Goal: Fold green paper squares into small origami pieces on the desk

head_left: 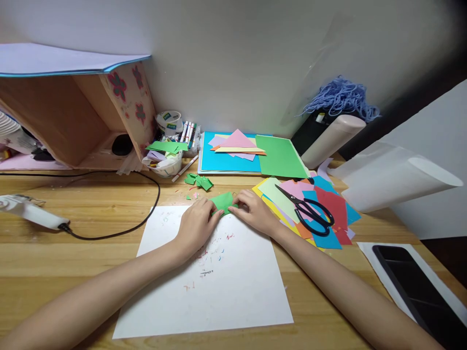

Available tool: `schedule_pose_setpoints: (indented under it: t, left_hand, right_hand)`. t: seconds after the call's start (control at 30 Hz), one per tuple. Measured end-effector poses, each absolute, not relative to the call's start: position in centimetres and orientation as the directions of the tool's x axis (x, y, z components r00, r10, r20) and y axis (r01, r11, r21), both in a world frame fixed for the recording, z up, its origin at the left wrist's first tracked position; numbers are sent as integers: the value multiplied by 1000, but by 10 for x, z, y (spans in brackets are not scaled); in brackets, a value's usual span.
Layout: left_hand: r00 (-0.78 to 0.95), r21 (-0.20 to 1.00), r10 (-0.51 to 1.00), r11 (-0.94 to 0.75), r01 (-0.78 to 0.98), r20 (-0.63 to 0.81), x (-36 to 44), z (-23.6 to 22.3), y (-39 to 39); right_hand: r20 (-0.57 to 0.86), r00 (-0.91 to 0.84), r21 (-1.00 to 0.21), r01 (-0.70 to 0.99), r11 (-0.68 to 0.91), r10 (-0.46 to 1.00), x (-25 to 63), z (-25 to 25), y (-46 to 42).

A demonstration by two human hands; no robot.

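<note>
A small piece of green paper [222, 200] is held between both hands at the far edge of a marked white sheet [251, 296]. My left hand [197, 221] is closed, its thumb and fingers pinching the paper's left and near side. On the right, my right hand [253, 209] pinches the other edge with thumb and forefinger. Both wrists rest low over the white sheet. Just beyond the hands lies a small heap of green paper scraps [199, 181], with tiny green and pink bits beside it.
Black-handled scissors [314, 218] lie on colored paper pieces [335, 204] at right. Behind stand a paper stack [229, 163], a scrap tub [168, 167] and markers [188, 131]. A corded white tool [32, 212] is left, a phone [412, 282] right, a cardboard box [129, 107] back left.
</note>
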State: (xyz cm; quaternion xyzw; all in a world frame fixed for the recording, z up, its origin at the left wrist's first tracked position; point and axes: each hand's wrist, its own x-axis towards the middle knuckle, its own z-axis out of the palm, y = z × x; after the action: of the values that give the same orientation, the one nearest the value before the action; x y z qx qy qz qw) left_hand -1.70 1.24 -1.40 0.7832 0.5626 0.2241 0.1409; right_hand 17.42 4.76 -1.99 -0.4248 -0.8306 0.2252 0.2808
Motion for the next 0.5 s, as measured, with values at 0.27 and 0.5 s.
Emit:
schedule_pose_setpoints:
  t: [0.27, 0.5]
  left_hand:
    - [270, 443, 943, -331, 833, 197, -16, -13, 13]
    - [273, 413, 942, -332, 848, 196, -16, -13, 14]
  right_hand:
    - [247, -481, -582, 621, 526, 841, 174, -19, 47]
    - [257, -481, -554, 637, 536, 838, 173, -20, 46]
